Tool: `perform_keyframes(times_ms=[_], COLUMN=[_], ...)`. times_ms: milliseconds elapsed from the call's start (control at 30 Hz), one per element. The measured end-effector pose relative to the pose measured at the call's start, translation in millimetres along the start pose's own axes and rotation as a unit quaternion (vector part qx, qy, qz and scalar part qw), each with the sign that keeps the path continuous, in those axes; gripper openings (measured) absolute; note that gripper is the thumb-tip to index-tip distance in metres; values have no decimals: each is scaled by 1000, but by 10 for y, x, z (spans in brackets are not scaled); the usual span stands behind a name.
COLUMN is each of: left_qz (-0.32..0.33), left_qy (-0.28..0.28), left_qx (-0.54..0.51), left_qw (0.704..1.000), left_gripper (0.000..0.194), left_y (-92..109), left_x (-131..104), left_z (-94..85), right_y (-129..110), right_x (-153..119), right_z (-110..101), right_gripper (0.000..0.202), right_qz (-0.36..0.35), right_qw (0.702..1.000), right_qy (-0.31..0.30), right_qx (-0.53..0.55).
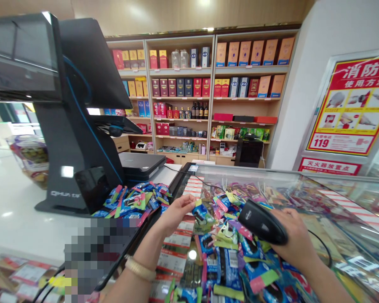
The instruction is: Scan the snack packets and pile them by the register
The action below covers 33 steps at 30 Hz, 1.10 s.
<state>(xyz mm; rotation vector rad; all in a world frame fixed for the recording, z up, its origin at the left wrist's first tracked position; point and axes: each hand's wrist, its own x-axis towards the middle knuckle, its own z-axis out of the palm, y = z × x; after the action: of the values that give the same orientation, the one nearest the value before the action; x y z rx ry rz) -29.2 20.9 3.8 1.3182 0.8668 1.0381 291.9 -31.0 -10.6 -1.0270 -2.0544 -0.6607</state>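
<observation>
A black handheld scanner (pixel 262 222) is gripped in my right hand (pixel 293 235), its head pointing left over a heap of small candy packets (pixel 227 265) on the glass counter. The packets are blue, green and pink. At the heap's upper left edge, my left hand (pixel 178 212) pinches the corner of one blue and yellow packet (pixel 204 212) between thumb and fingers. A light bracelet (pixel 140 268) circles the left wrist. The scanner's cable (pixel 324 242) curves out behind my right hand.
A second pile of packets (pixel 135 201) lies by the base of a black register terminal (pixel 78 147) at left. Red and white price labels (pixel 173 257) run along the glass counter. Shelves (pixel 181 71) of boxes and bottles stand behind. A red poster (pixel 350 105) hangs at right.
</observation>
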Motion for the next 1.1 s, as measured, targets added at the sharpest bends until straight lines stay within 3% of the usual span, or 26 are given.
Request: perform_keyframes(times_ms=[167,300,467,733,1100], left_qz=[-9,-48,-33,1,37], left_qy=[46,51,40,2,9], left_qx=[-283,-388,-413,-350,-333], left_qw=[958,919,909,937,942], left_gripper=[24,5,10,22,25], left_y=[-51,-74,-86,-100,-129], left_x=[61,69,38,68,90], left_z=[111,112,109,265,271], right_y=[-99,-188,-321,-489,-486], right_x=[42,84,110,122,125], right_z=[-54,-89,-104,-104,-86], right_gripper=[14,15,9,12,9], right_qz=[1,-33,-27,-9,-9], right_qw=[999,998,996,990,988], right_qy=[-3,4,-17,-65,-92], right_qx=[36,50,89,128,127])
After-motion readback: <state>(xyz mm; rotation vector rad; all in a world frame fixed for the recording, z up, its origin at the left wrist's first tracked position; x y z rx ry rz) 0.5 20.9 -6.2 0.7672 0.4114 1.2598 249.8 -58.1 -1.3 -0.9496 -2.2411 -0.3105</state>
